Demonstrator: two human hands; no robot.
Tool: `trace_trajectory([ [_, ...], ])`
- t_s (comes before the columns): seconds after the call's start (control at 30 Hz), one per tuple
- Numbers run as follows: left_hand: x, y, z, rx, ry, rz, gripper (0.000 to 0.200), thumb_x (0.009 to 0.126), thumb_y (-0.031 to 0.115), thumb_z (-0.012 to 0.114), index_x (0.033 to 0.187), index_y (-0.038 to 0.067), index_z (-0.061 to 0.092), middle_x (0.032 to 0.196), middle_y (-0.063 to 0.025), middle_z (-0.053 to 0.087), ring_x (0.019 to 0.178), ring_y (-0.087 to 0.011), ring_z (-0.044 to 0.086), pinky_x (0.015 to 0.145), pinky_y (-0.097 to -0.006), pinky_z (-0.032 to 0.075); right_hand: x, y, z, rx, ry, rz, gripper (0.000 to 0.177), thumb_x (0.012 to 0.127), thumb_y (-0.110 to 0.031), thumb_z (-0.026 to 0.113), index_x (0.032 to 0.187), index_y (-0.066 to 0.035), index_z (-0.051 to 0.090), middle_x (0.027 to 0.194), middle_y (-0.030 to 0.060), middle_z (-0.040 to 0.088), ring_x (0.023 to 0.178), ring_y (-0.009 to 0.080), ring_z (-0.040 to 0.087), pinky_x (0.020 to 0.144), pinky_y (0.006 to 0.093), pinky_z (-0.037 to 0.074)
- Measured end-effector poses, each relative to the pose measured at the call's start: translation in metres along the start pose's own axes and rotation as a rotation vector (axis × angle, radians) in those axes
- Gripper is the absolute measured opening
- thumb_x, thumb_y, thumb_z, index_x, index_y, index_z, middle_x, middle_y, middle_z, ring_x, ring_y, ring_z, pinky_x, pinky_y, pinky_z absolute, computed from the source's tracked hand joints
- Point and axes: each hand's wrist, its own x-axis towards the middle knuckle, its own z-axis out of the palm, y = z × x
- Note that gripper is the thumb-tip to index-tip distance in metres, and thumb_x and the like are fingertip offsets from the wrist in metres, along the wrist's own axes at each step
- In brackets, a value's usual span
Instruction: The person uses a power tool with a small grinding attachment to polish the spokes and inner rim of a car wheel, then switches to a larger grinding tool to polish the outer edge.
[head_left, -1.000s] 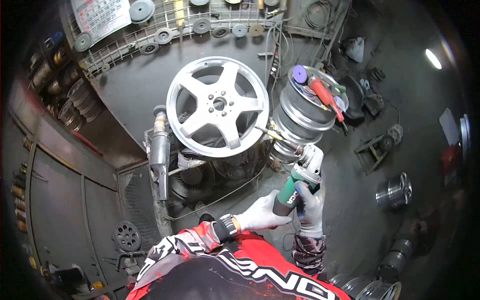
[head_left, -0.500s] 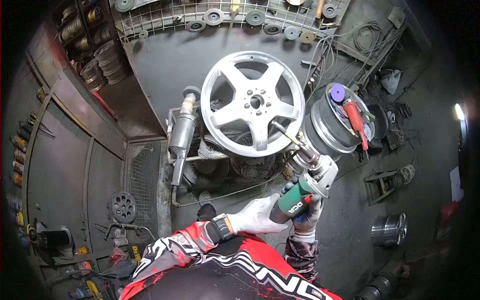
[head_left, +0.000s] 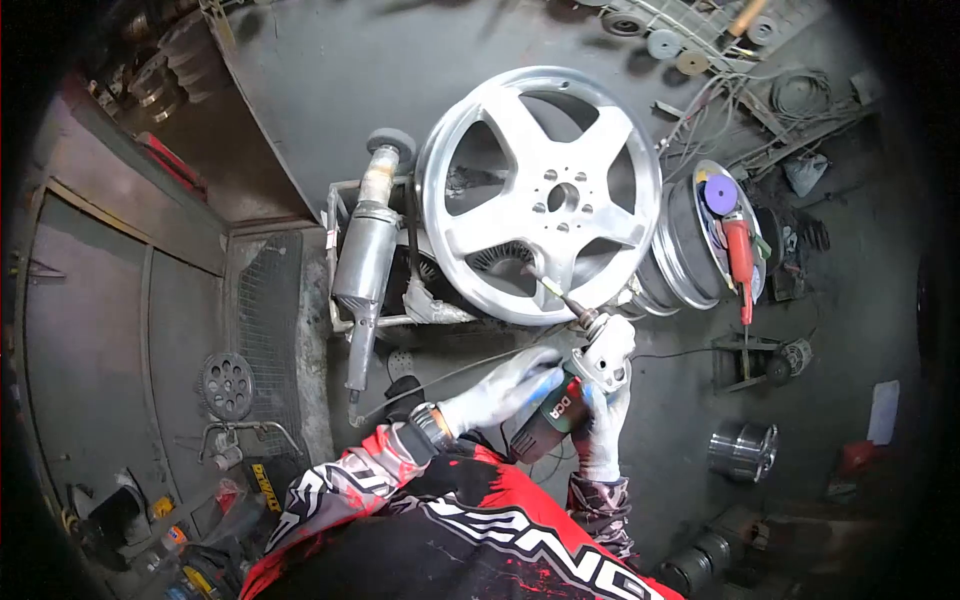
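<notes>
My right hand (head_left: 603, 425), in a white glove with blue patches, is wrapped round a green-and-black angle grinder (head_left: 553, 420) lettered DCA. My left hand (head_left: 500, 390), gloved the same way, lies alongside the grinder's body with its fingers stretched toward the metal head and the blue palm side partly showing. A slim rod-like bit (head_left: 556, 292) extends from the head. Its tip overlaps the lower spoke of a silver five-spoke wheel rim (head_left: 515, 140), which stands propped in front of me, face toward me.
A large metal power tool (head_left: 365, 260) with a round wheel at its top leans left of the rim. On the right, a red grinder (head_left: 738, 250) and a purple disc (head_left: 720, 195) rest on another rim (head_left: 685, 240). A loose rim (head_left: 743, 452) lies on the floor.
My view has shifted closer to the rim. The grinder and right hand have moved slightly left and down in view. My left hand has come off the grinder's rear, fingers straightening toward its head.
</notes>
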Motion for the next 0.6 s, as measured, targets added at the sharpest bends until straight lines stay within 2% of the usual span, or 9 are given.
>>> trace_trajectory([
  [0.07,0.023,0.027,-0.021,-0.02,0.006,0.12,0.053,0.105,0.033,0.051,0.142,-0.005,0.044,0.136,-0.0206,0.054,0.131,-0.0266,0.051,0.111,-0.036,0.037,0.021,0.01,0.021,0.035,0.041,-0.017,0.08,0.084,-0.02,0.076,0.15,-0.006,0.034,0.137,0.0112,0.054,0.121,0.0248,0.058,0.102,0.0402,0.048],
  [0.1,0.033,0.034,-0.031,-0.015,-0.009,0.114,0.052,0.105,0.032,0.051,0.141,-0.005,0.045,0.135,-0.02,0.055,0.129,-0.0264,0.052,0.111,-0.0359,0.037,0.03,0.011,0.034,0.064,0.084,0.004,0.078,0.087,-0.022,0.074,0.15,-0.007,0.033,0.138,0.0113,0.054,0.121,0.0248,0.058,0.103,0.0403,0.048],
  [0.17,0.065,0.031,-0.051,-0.057,-0.097,0.025,0.047,0.105,0.032,0.051,0.135,-0.004,0.05,0.129,-0.0186,0.058,0.121,-0.0238,0.054,0.107,-0.0358,0.039,0.054,0.018,0.046,0.105,0.066,0.02,0.078,0.087,-0.017,0.074,0.151,-0.009,0.032,0.138,0.0102,0.053,0.123,0.0233,0.056,0.103,0.0394,0.048],
  [0.2,0.072,0.038,-0.058,-0.056,-0.051,0.062,0.044,0.105,0.033,0.051,0.13,-0.004,0.053,0.12,-0.0167,0.062,0.112,-0.0216,0.057,0.101,-0.0358,0.042,0.062,0.02,0.053,0.161,0.045,0.028,0.078,0.087,-0.012,0.074,0.152,-0.011,0.031,0.139,0.0092,0.051,0.124,0.0218,0.055,0.103,0.0385,0.047],
  [0.37,0.102,0.057,-0.103,-0.083,-0.131,-0.084,0.051,0.1,0.04,0.058,0.127,-0.003,0.055,0.11,-0.0134,0.066,0.103,-0.0188,0.061,0.094,-0.0346,0.047,0.087,0.023,0.091,0.168,0.09,0.032,0.076,0.088,-0.016,0.074,0.151,-0.009,0.031,0.136,0.011,0.054,0.121,0.0226,0.058,0.102,0.0382,0.048],
  [0.43,0.103,0.048,-0.106,-0.15,-0.09,-0.066,0.054,0.098,0.041,0.061,0.127,-0.005,0.055,0.111,-0.0143,0.066,0.103,-0.0184,0.061,0.093,-0.035,0.047,0.089,0.028,0.093,-0.021,0.015,0.053,0.073,0.095,-0.04,0.065,0.151,-0.008,0.032,0.138,0.0095,0.052,0.124,0.0218,0.055,0.105,0.0388,0.045],
  [0.53,0.099,0.029,-0.109,-0.234,-0.048,-0.074,0.059,0.096,0.04,0.065,0.126,-0.009,0.053,0.112,-0.0162,0.066,0.103,-0.0176,0.061,0.091,-0.0353,0.048,0.087,0.031,0.106,-0.012,-0.031,0.015,0.076,0.095,-0.044,0.065,0.151,-0.008,0.031,0.137,0.0098,0.053,0.123,0.0224,0.055,0.104,0.0393,0.046],
  [0.6,0.093,0.024,-0.113,-0.282,0.0,-0.026,0.059,0.096,0.039,0.065,0.127,-0.01,0.052,0.113,-0.0163,0.066,0.104,-0.0172,0.061,0.091,-0.0338,0.048,0.079,0.036,0.107,-0.017,0.046,0.057,0.079,0.093,-0.048,0.065,0.151,-0.005,0.031,0.133,0.0111,0.056,0.12,0.0232,0.057,0.104,0.0392,0.046],
])
